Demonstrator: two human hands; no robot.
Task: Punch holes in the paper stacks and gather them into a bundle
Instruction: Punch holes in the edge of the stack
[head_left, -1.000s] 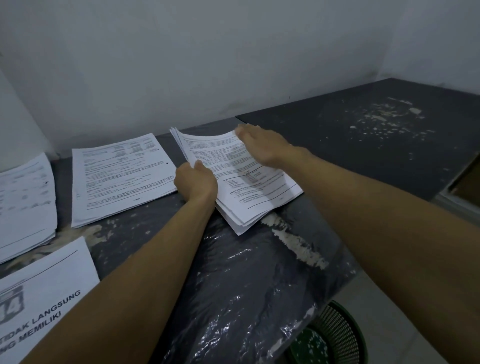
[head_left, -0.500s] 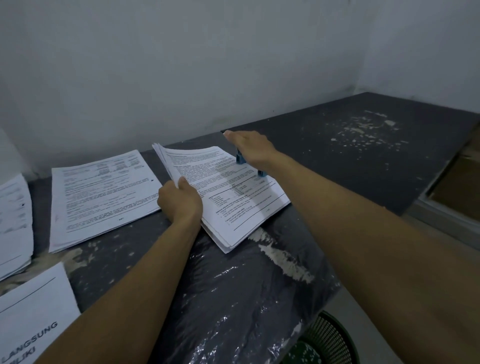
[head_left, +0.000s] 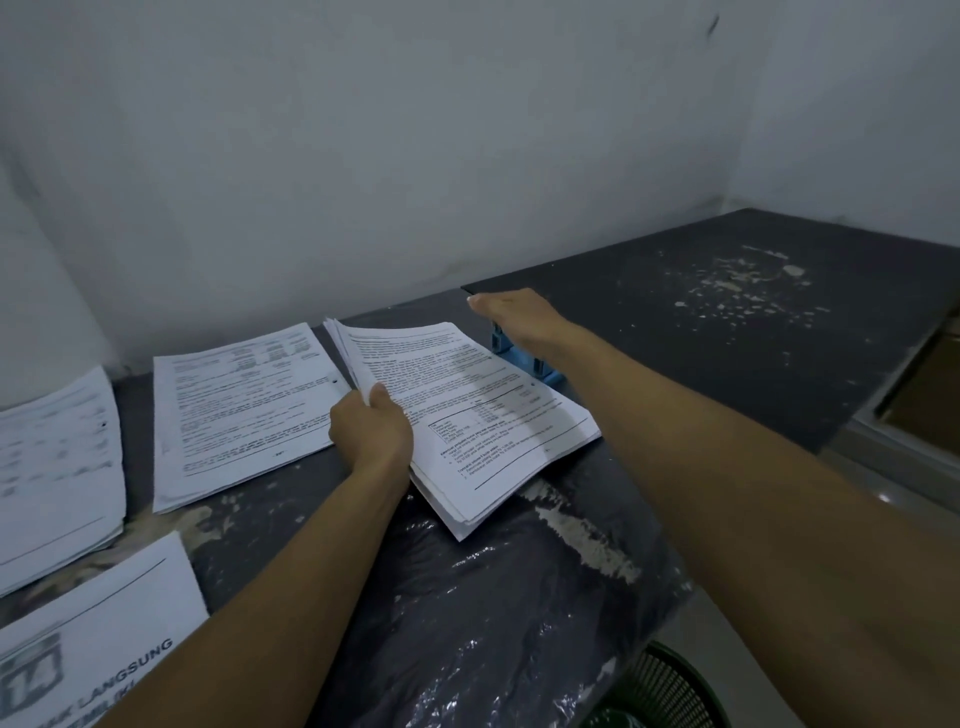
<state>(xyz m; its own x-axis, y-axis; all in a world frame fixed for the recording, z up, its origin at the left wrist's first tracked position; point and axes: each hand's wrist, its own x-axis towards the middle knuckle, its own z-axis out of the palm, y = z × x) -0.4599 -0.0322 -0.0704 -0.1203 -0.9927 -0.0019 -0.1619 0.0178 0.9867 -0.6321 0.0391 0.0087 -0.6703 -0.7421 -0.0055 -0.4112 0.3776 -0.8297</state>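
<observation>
A thick stack of printed paper (head_left: 467, 410) lies tilted on the dark table. My left hand (head_left: 371, 431) grips its left edge, thumb on top. Its right edge meets a blue hole punch (head_left: 524, 358). My right hand (head_left: 519, 319) lies flat on top of the punch with straight fingers, hiding most of it. A second paper stack (head_left: 244, 410) with a punched hole at its right edge lies to the left, and a third stack (head_left: 57, 473) sits at the far left.
A sheet with large printed letters (head_left: 98, 649) lies at the near left. Wrinkled black plastic (head_left: 467, 623) covers the table's near part. White debris (head_left: 737, 291) dots the far right tabletop. A green mesh bin (head_left: 670, 691) stands below the table edge.
My right hand slid off the top of the stack to the right onto the blue punch, which has come into sight. My left hand keeps its grip on the stack's left edge.
</observation>
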